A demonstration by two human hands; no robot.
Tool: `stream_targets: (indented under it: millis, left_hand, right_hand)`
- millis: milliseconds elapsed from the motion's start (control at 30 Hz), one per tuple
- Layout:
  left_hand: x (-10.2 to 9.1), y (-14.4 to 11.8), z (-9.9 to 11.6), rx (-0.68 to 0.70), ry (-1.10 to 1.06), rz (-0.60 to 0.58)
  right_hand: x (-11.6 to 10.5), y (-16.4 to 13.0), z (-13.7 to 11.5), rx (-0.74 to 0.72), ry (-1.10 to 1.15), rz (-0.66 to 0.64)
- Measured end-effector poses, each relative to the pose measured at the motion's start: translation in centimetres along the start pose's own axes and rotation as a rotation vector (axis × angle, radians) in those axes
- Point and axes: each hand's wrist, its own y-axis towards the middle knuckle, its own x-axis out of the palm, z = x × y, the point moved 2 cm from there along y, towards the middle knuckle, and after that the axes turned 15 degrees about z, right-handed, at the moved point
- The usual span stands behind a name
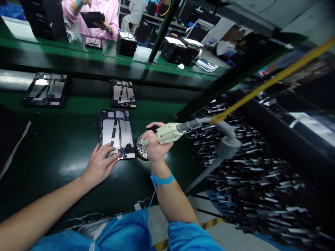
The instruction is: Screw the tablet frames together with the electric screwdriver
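Note:
My right hand (155, 146) grips a beige electric screwdriver (167, 133) whose cable and hose run off to the upper right. Its tip points down at a round perforated screw tray (141, 152) beside the hand. My left hand (100, 165) rests flat on the near left corner of an open tablet back frame (116, 132) lying on the dark green belt. A blue strap circles my right wrist (162, 180).
Two more tablet frames (123, 93) (46, 89) lie farther along the belt. Across the line a person in pink (94, 17) holds a dark tablet. Black stacked trays (180, 49) stand on the far bench. A rack of dark parts (251, 167) fills the right side.

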Motion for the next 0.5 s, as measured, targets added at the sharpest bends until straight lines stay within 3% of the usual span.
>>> stream_targets:
  millis: [233,500]
  left_hand:
    - [-0.2,0.0,-0.2,-0.003,-0.013,-0.003]
    - [-0.2,-0.1,-0.3,0.007,-0.003,-0.037]
  right_hand:
    - [-0.2,0.7,2.3,0.073,-0.119,-0.024]
    - [-0.3,0.4,2.9,0.094,-0.117,-0.024]
